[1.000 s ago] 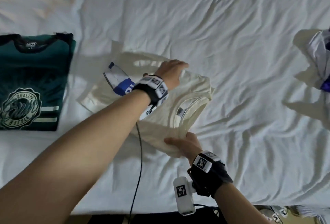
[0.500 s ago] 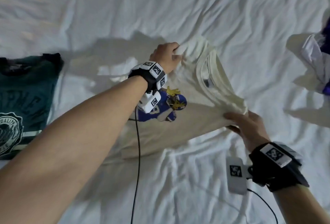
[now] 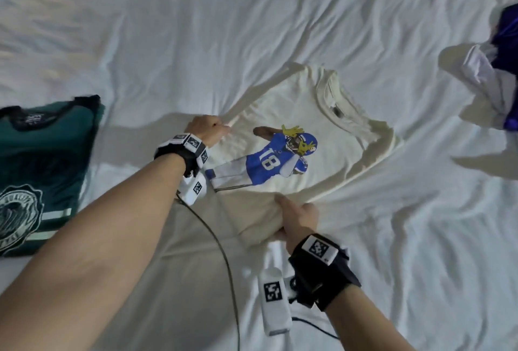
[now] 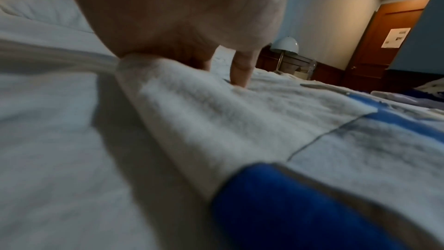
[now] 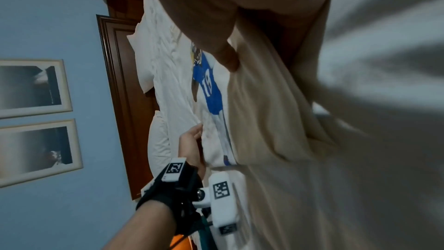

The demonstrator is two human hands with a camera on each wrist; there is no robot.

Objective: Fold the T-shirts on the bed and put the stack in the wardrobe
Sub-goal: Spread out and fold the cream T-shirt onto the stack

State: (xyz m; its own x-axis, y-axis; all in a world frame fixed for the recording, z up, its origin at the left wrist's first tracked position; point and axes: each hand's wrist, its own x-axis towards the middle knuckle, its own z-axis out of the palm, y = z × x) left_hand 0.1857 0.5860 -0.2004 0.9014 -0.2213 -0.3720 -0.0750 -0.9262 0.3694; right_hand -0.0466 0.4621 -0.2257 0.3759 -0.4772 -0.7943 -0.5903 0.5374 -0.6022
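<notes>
A cream T-shirt (image 3: 330, 137) with a blue number 18 football player print lies face up on the white bed sheet (image 3: 252, 28), collar toward the upper right. My left hand (image 3: 220, 130) grips a raised fold at the shirt's left edge; in the left wrist view its fingers (image 4: 240, 71) curl onto the cream cloth (image 4: 240, 113). My right hand (image 3: 288, 206) pinches the shirt's near edge, thumb (image 5: 228, 58) on top and fingers hidden under the fabric. The lower part of the shirt is tucked under.
A folded dark green T-shirt (image 3: 42, 171) lies at the left of the bed. A crumpled purple and white garment (image 3: 496, 76) sits at the right edge. A cable (image 3: 221, 252) runs from my left wrist toward me. Wrinkled sheet lies beyond the shirt.
The cream shirt was turned over from back up to print up and laid out flat. Both hands slid from the shoulders to the left and near edges.
</notes>
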